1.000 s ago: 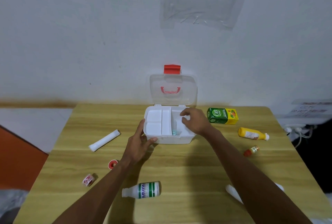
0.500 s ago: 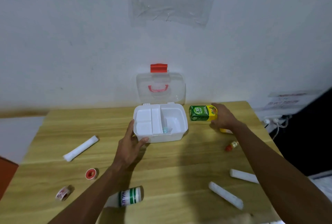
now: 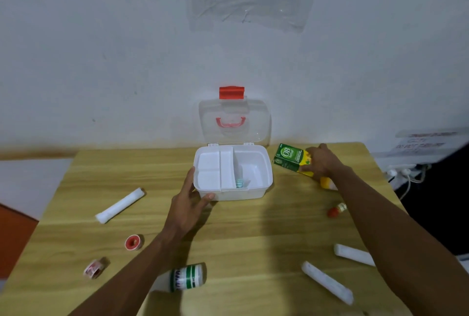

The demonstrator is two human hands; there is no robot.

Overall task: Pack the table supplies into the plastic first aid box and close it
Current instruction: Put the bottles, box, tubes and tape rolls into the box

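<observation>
The white first aid box [image 3: 265, 190] stands open at the back of the table, its clear lid [image 3: 256, 122] with a red latch leaning on the wall. A small teal item [image 3: 239, 183] lies in its right compartment. My left hand [image 3: 189, 201] grips the box's front left corner. My right hand [image 3: 321, 163] is closed on the green and yellow carton [image 3: 289, 158], tilted just right of the box. A yellow bottle [image 3: 326, 183] lies partly hidden under my right wrist.
On the wooden table [image 3: 241, 234] lie three white rolls [image 3: 119, 205] [image 3: 327, 282] [image 3: 352, 254], a red tape roll [image 3: 132, 242], a small red-white roll [image 3: 94, 268], a white green-labelled bottle [image 3: 187, 277] and a small red-capped vial [image 3: 336, 210]. Plugs and cables [image 3: 406, 172] sit right of the table.
My right hand left the box, reached right to the green carton, closed on it and tilted it up. My left hand stayed on the box corner.
</observation>
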